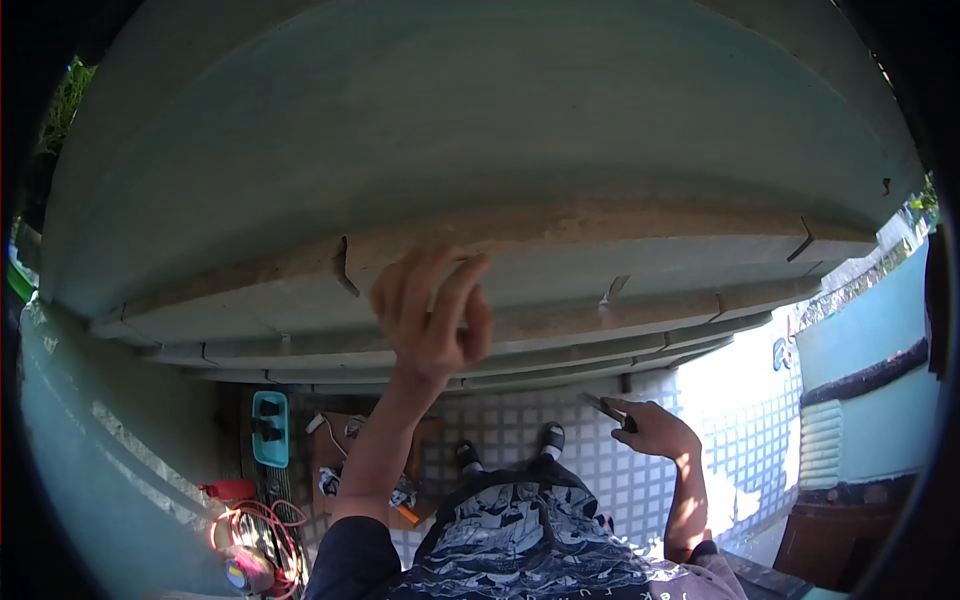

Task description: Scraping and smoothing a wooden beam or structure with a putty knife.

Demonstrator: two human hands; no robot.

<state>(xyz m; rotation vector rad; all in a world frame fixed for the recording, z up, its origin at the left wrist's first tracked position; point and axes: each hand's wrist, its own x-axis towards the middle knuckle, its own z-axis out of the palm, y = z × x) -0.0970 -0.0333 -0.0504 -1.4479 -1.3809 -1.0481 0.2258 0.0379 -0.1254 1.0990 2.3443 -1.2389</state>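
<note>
My left hand (pixel 430 310) is raised over the lower ledges, just below the beige edge (pixel 570 222) of a large pale green panel (pixel 480 95), its fingers loosely curved and apart with nothing visible in them; whether they touch the surface I cannot tell. My right hand (pixel 650 430) is lower right, closed on a thin tool (pixel 603 406) with a dark handle and pointed tip, its exact kind unclear. Short dark strips or slots (pixel 344 262) cross the ledge edges at intervals.
My sandaled feet stand on a checked tile floor (pixel 725 440). At lower left are a turquoise tray (pixel 271 450), a brown board with cords and tools (pixel 330 440), a red object (pixel 228 490) and a coiled hose (pixel 285 515). Green walls (pixel 100 500) flank both sides.
</note>
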